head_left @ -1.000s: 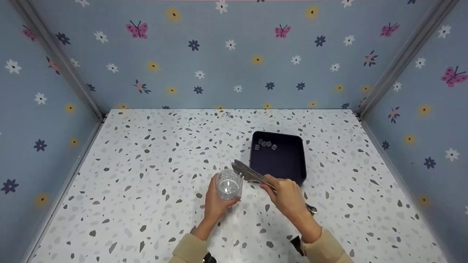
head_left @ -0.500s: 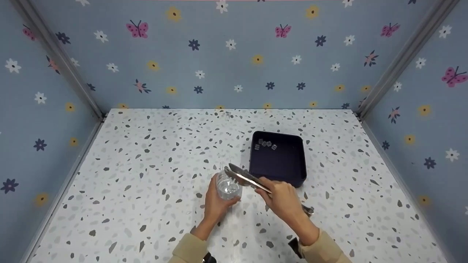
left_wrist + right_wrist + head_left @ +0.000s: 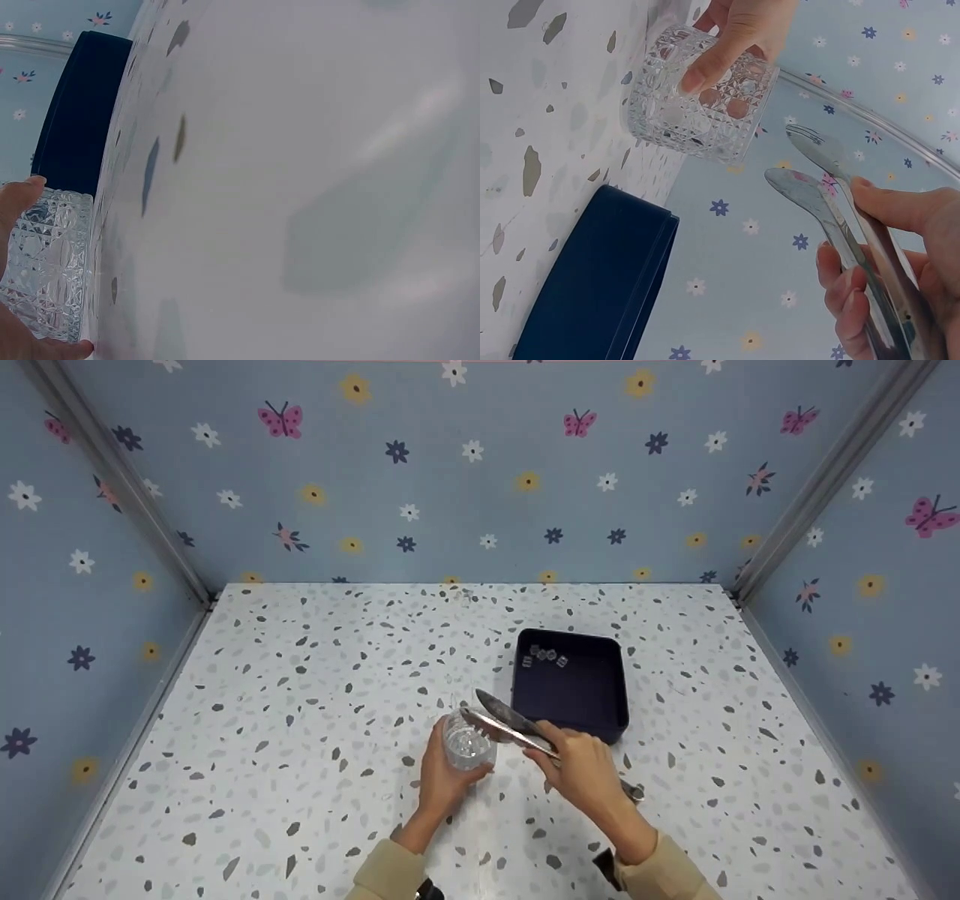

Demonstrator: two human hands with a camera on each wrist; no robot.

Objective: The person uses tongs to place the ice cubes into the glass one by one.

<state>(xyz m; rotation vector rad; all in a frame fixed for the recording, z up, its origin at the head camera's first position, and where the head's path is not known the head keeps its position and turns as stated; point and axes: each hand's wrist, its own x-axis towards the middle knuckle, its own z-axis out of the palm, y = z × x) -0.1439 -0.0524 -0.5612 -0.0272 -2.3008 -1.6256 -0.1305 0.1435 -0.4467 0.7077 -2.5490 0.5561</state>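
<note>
Flowered blue walls (image 3: pixel 450 472) round a speckled table (image 3: pixel 337 675). Cut-pattern glass (image 3: pixel 469 746) upright on it, left hand (image 3: pixel 439 780) wrapped round the side, likely to steady it and leave the mouth free. Right hand (image 3: pixel 589 769) grips metal tongs (image 3: pixel 517 721) along the arms; arms spread, nothing seen between the tips, one tip over the glass mouth, probably held high to clear the rim. Glass contents: can't tell. Dark tray (image 3: pixel 570 697) near the glass, to its right, likely for short reach; clear cubes (image 3: pixel 543 655) bunched toward its far left corner. Tray's raised wall stands between cubes and glass. Tan sleeves (image 3: pixel 390 874) nearest the camera, clear of the tray.
</note>
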